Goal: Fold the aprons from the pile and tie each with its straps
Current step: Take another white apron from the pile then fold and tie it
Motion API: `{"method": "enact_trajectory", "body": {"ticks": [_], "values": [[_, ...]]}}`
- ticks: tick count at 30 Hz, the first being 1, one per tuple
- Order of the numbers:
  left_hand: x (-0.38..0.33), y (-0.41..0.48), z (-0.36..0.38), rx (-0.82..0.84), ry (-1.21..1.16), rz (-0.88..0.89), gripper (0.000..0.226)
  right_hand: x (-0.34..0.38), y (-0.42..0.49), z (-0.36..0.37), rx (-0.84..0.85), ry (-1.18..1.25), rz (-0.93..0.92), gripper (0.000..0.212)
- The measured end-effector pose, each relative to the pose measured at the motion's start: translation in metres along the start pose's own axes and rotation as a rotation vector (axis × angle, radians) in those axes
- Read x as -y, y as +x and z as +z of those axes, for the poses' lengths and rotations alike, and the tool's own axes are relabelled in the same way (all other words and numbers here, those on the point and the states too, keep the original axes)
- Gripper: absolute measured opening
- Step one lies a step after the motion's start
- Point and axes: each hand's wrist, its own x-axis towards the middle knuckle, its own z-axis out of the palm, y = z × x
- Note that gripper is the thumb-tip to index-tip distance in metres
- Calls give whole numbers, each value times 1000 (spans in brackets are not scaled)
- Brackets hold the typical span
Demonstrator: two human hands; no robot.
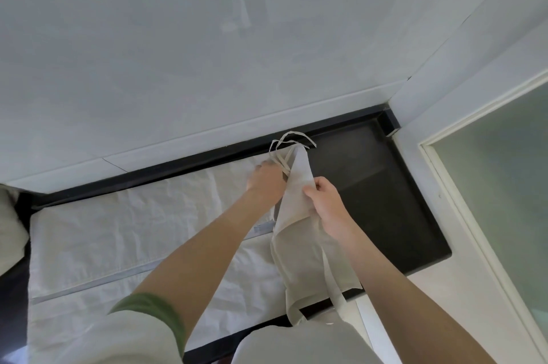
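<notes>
The cream apron (299, 233) is up off the black counter (373, 191), held between both hands over the line where a creased white sheet (133, 221) ends and the bare dark top begins. The right hand (329, 206) pinches the apron's near edge, thumb on top and fingers curled under the cloth. The left hand (265, 178) shows only its back, fingers curled down around the straps (292, 138) where they leave the apron's narrow top; the straps loop loosely beyond it. The lower part hangs down past the counter's front edge. At the far left sits a pale bundle (10, 221); what it is, I cannot tell.
</notes>
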Motion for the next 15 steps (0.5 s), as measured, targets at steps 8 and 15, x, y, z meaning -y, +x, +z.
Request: {"method": "enact_trajectory", "body": {"ticks": [8, 15], "values": [[41, -13, -18, -37, -585, -126, 13, 5, 4, 4, -3, -21, 14, 11], [18, -16, -8, -48, -519, 7, 32, 9, 0, -17, -181, 97, 25, 14]]}}
